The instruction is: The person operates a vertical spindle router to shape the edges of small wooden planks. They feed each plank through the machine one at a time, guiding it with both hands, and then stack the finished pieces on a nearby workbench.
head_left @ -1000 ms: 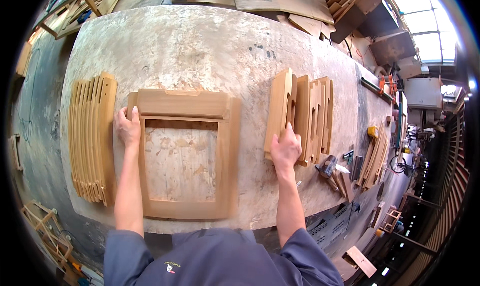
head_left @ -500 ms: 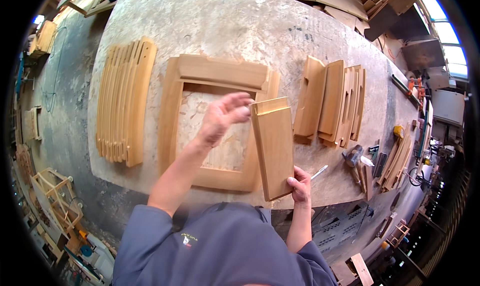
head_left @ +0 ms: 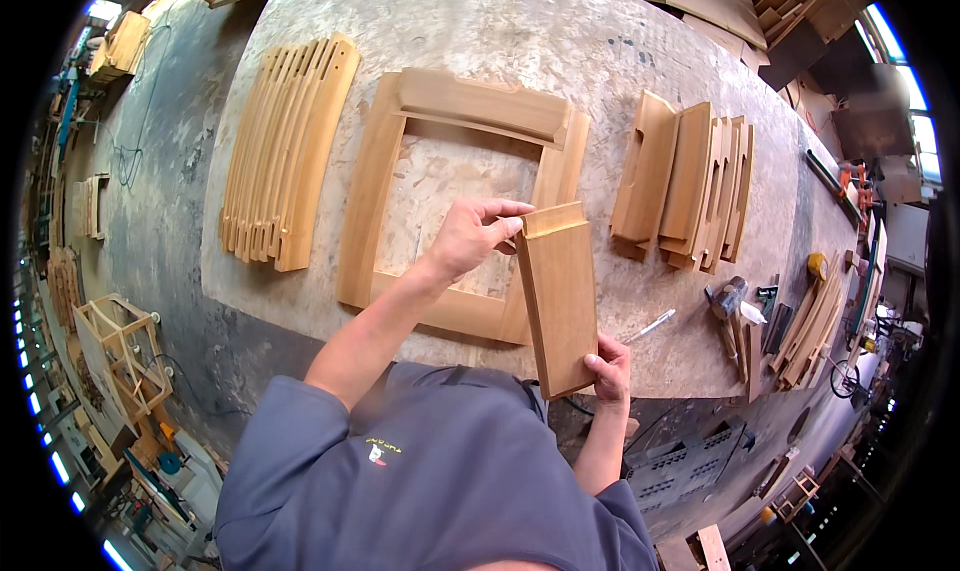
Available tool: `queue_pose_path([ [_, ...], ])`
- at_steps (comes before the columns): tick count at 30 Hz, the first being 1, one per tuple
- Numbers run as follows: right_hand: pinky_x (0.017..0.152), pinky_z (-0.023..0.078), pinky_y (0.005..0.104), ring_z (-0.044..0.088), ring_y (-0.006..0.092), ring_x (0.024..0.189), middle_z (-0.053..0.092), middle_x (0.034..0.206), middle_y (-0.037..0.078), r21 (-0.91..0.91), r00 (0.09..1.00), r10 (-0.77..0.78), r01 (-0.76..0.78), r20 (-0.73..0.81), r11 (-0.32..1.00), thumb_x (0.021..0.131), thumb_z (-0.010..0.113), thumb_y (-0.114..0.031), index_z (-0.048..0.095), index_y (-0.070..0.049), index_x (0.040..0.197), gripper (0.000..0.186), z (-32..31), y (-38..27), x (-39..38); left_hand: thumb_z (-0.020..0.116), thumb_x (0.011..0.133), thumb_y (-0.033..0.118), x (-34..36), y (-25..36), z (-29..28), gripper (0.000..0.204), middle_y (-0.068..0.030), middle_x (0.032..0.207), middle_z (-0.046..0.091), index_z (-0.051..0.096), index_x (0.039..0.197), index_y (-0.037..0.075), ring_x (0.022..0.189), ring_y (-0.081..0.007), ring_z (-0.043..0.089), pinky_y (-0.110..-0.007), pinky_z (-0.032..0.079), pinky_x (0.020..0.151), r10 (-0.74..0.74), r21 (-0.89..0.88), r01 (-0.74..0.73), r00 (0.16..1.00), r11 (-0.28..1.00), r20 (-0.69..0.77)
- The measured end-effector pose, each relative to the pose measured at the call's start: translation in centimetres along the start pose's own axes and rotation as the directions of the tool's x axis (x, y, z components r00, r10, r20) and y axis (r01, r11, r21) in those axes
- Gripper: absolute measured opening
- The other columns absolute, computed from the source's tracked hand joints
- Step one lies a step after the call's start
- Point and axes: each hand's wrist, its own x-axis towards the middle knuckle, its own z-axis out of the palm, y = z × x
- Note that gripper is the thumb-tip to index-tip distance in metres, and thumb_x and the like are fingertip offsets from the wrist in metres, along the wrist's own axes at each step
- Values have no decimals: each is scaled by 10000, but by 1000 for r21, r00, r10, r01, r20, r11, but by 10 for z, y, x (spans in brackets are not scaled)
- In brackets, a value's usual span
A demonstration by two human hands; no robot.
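A wide wooden rail (head_left: pixel 560 306) with a stepped tenon at its upper end is held tilted above the table's near edge. My right hand (head_left: pixel 608 373) grips its lower right edge, thumb on the face. At the upper left corner, the fingertips and thumb of my left hand (head_left: pixel 472 237) pinch the end beside the tenon. Behind the rail lies a rectangular wooden frame (head_left: pixel 368 196), with a broad curved rail (head_left: pixel 480 106) along its far side. The held rail hides part of the frame's near right corner.
Several slatted wooden posts (head_left: pixel 290 161) lie side by side at the left. To the right stand several more rails (head_left: pixel 685 176). A white pen (head_left: pixel 657 323), a mallet (head_left: pixel 729 297) and thin wood strips (head_left: pixel 812 321) lie on the worktable (head_left: pixel 440 21) near its right end.
My left hand has come down onto the rail's upper corner and now pinches it; before, it was raised with loose fingers. My right hand keeps its grip. The view has shifted slightly.
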Motion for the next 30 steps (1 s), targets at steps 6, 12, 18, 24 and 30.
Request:
queue_pose_path([
  [6, 1078, 542, 361, 730, 221, 1179, 777, 1301, 144, 18, 1000, 11, -11, 19, 1000, 848, 892, -222, 679, 117, 1428, 704, -7, 5, -5, 689, 1038, 66, -5, -11, 1, 344, -108, 1195, 807, 749, 1362, -35, 1034, -171, 775, -344, 664, 870, 17, -8, -16, 999, 1000, 46],
  [12, 1072, 540, 354, 717, 207, 1202, 772, 1318, 122, -25, 1000, 8, -7, 13, 1000, 863, 861, -75, 743, 82, 1352, 527, -18, 18, -2, 787, 987, 53, -17, -2, 12, 339, -102, 1148, 806, 753, 1309, -45, 1012, -160, 766, -324, 649, 901, 28, 41, -30, 999, 999, 42],
  [18, 1083, 524, 369, 676, 215, 1238, 738, 1337, 133, -155, 971, -219, 203, -96, 967, 821, 751, 190, 798, 32, 1274, 483, -12, 26, -1, 838, 961, 15, -18, -14, 5, 297, -92, 1105, 806, 755, 1244, -15, 998, -159, 764, -321, 647, 917, 139, 18, -139, 990, 990, 14],
  [24, 834, 614, 294, 758, 187, 969, 780, 1290, 173, -640, 852, -519, 361, -69, 678, 817, 683, 241, 793, 9, 1258, 510, 29, -21, -9, 816, 981, 7, -9, -46, -7, 197, -128, 1221, 784, 712, 1148, 20, 1132, -210, 758, -365, 646, 999, 104, -333, -133, 989, 933, -104],
  [30, 800, 662, 323, 791, 247, 943, 785, 1258, 186, -734, 775, -631, 447, 33, 512, 812, 664, 233, 806, -19, 1232, 510, 50, -33, -11, 774, 1030, 66, -10, -52, -11, 166, -154, 1256, 772, 719, 1171, -2, 1236, -277, 745, -438, 603, 1124, 1, -476, -45, 996, 878, -92],
])
